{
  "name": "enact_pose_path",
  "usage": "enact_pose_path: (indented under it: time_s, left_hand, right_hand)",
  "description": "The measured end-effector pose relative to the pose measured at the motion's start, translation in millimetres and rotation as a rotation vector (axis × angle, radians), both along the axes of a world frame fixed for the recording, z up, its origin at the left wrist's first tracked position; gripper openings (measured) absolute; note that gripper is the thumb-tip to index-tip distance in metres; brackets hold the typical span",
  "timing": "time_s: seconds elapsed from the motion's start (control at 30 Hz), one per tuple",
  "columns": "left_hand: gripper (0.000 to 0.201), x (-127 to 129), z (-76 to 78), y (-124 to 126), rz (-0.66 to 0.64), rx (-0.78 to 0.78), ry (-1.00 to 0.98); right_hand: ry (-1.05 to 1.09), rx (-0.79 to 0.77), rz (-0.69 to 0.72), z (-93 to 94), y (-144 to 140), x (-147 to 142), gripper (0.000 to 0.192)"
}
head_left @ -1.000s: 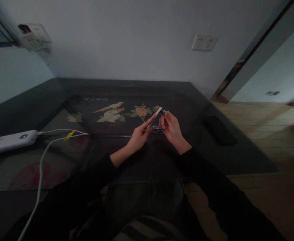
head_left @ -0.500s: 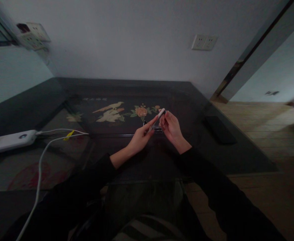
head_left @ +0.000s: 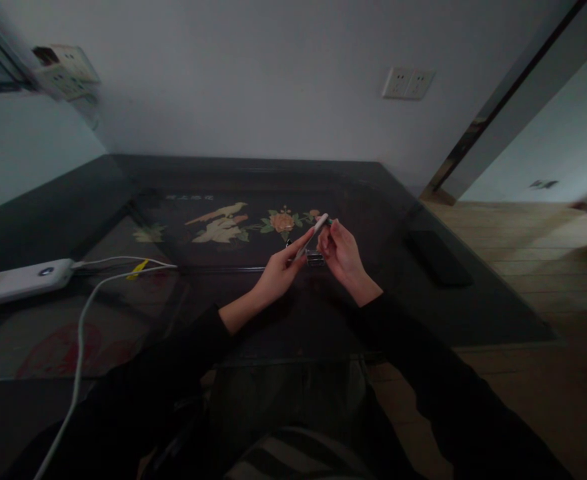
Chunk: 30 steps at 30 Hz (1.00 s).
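Observation:
Over the middle of the dark table, my left hand point(head_left: 281, 269) is closed on a slim pale object point(head_left: 320, 223) with a rounded whitish end, tilted up to the right. Its exact kind is too dim to make out. My right hand point(head_left: 342, 250) is at the object's upper end, thumb and fingers pinched together. A small dark, greenish bit shows at those fingertips, too small to name. Between the hands, a small shiny piece point(head_left: 315, 259) with bright edges appears low down by the table surface. My fingers hide part of it.
The glossy dark table point(head_left: 253, 313) carries a bird-and-flower picture point(head_left: 223, 227). At left lies a white power bank point(head_left: 23, 283) with a white cable point(head_left: 80, 333) and yellow tag point(head_left: 137, 269). A black phone-like slab point(head_left: 438, 258) lies right. Wall sockets point(head_left: 408, 83) are behind.
The pale object's upper end has tipped slightly upward. More of the shiny piece between the hands shows now. My hands have otherwise stayed almost in place.

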<state>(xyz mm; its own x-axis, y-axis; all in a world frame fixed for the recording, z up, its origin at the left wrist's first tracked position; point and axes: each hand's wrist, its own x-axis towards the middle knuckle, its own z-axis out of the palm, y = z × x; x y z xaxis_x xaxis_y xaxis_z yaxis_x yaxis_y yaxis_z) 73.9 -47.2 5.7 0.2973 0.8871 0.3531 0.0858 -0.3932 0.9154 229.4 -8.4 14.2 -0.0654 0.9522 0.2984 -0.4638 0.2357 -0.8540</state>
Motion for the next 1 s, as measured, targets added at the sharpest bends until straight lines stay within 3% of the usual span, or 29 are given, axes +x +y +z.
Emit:
enact_pose_path:
  time_s: [0.57,0.77,1.0]
  left_hand:
    - [0.058,0.2,-2.3,1.2,0.016,-0.003,-0.007]
    - [0.056,2.0,0.4,-3.8,-0.025,0.018,-0.015]
    - [0.055,3.1,2.1,-5.6,-0.072,0.029,-0.030]
  right_hand:
    - [-0.045,0.021,-0.029,-1.4,1.0,1.1,0.047]
    - [-0.010,-0.015,0.001,-2.2,1.9,2.4,0.039]
    - [0.022,-0.030,-0.001,-1.6,1.6,1.5,0.042]
